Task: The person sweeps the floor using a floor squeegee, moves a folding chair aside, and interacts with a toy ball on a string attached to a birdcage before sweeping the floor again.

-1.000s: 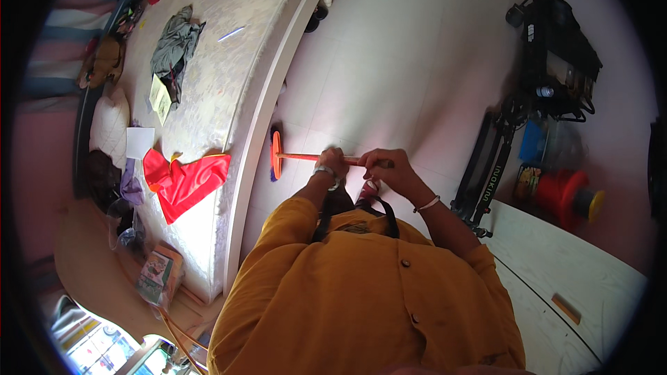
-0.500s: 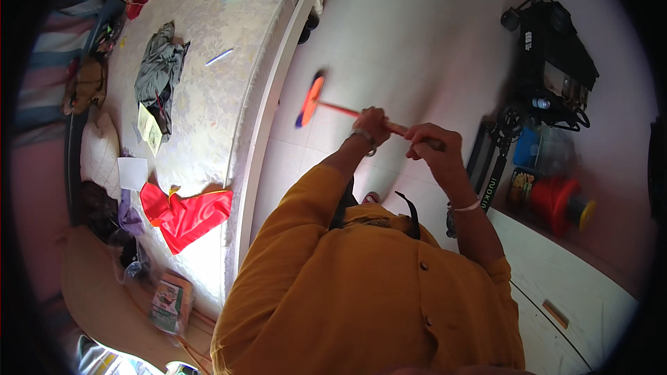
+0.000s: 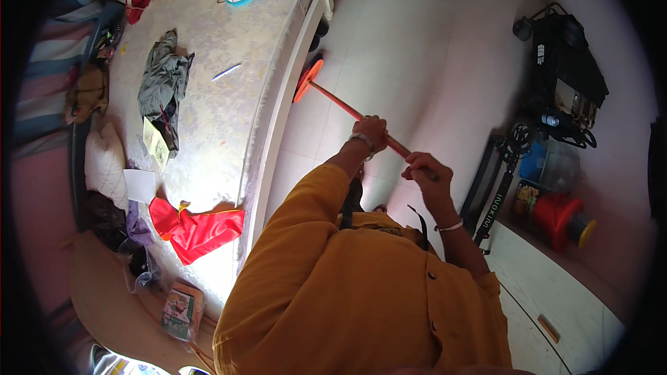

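Note:
Both my hands are closed around the reddish handle of a broom point(image 3: 338, 103). My left hand point(image 3: 370, 133) grips the shaft partway down, a bracelet on its wrist. Nearer to me, my right hand point(image 3: 429, 171) wraps the top end of the handle. The broom's flat orange head point(image 3: 308, 81) is at the foot of the bed's side, close against the white bed rail point(image 3: 278, 107). Its bristles are mostly hidden under the head and in the shadow by the bed.
Along the left stands the bed point(image 3: 208, 104), with a grey garment point(image 3: 163, 80) and a red cloth point(image 3: 201, 232) on it. A folded black scooter point(image 3: 495, 187), a black wheeled frame point(image 3: 566, 62) and a red reel-like object point(image 3: 557, 221) line the right wall. A white cabinet point(image 3: 542, 298) is nearby.
The broom head has moved forward, up to the bed's side. My right hand has come slightly lower and nearer to me, and the view has shifted a little.

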Available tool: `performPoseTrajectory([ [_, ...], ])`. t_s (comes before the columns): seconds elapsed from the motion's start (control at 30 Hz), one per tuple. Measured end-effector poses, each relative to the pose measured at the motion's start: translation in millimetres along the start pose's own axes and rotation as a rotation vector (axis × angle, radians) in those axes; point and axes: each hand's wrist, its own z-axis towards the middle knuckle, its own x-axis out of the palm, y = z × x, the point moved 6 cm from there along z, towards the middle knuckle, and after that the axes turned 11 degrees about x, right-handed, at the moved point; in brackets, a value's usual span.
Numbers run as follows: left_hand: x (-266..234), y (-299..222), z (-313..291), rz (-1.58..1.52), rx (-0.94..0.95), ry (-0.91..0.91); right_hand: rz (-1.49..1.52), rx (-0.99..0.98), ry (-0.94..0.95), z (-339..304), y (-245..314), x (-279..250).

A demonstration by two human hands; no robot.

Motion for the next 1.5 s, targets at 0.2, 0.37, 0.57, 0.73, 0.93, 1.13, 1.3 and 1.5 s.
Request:
performPoseTrajectory([
  [0.2, 15, -41, -3, -0.187, 0.13, -0.211, -0.156, 0.002, -0.052, -21, 45, -14],
  [0.37, -10, -100, -17, -0.336, 0.179, -0.078, -0.414, -0.052, -0.011, -48, 105, -18],
  [0.57, 3, -90, -59, -0.238, 0.114, 0.037, -0.192, -0.027, 0.034, -67, 76, -19],
  [0.73, 45, -22, -79, -0.149, 0.007, -0.012, -0.144, 0.029, 0.153, -54, -10, -3],
  [0.93, 54, -54, -66, -0.201, 0.191, -0.255, -0.268, 0.005, 0.089, -75, 25, -7],
  [1.13, 32, -128, -54, -0.316, 0.337, -0.208, -0.502, -0.14, -0.003, -114, 70, -18],
  [1.3, 27, -132, -83, -0.2, 0.238, -0.133, -0.348, -0.058, 0.049, -132, 69, -21],
  [1.5, 82, -71, -117, -0.135, 0.16, -0.002, -0.209, 0.065, 0.144, -116, -10, -23],
])
